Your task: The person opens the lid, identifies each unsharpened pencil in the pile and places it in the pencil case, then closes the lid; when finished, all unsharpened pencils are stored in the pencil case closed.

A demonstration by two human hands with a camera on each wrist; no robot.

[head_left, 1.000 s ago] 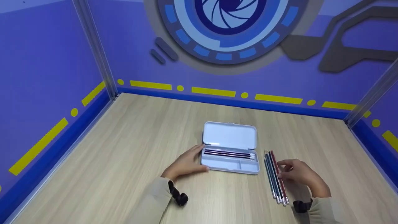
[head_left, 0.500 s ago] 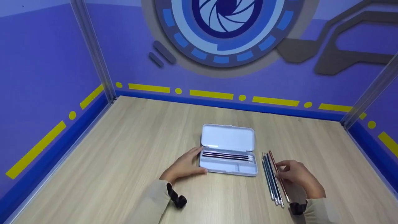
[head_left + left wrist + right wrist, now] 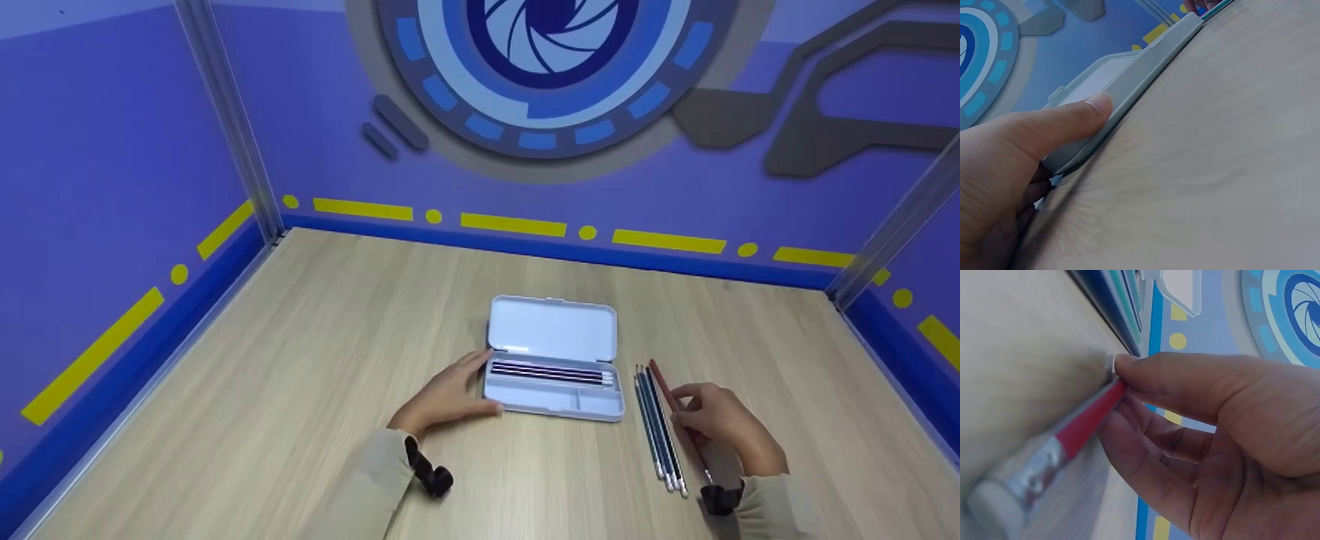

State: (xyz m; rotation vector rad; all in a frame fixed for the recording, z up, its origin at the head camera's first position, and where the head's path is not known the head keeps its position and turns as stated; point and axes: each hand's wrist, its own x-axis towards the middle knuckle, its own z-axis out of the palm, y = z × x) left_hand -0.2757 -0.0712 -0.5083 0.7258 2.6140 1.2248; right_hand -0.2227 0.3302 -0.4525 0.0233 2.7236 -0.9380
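Observation:
A pale blue pencil case (image 3: 529, 393) lies with its lid raised on the wooden table. Several dark striped pencils (image 3: 551, 371) fill its rear compartment; the front compartments are bare. My left hand (image 3: 444, 395) grips the case's left end, thumb against the front wall (image 3: 1148, 73) in the left wrist view. To the right of the case, my right hand (image 3: 726, 418) pinches a red pencil (image 3: 664, 385) between thumb and fingers. Its silver ferrule (image 3: 1036, 475) and white eraser end point toward the right wrist camera. Several blue-green and dark pencils (image 3: 654, 427) lie side by side just left of it.
The wooden table (image 3: 300, 360) is walled by blue-purple panels (image 3: 330, 165) with yellow markings. Metal posts (image 3: 229, 112) stand at the back corners. Black straps with small round ends (image 3: 433, 480) sit on both wrists.
My right hand has drawn the red pencil away from the other pencils, turning its eraser end to the right. My left hand has stayed on the case.

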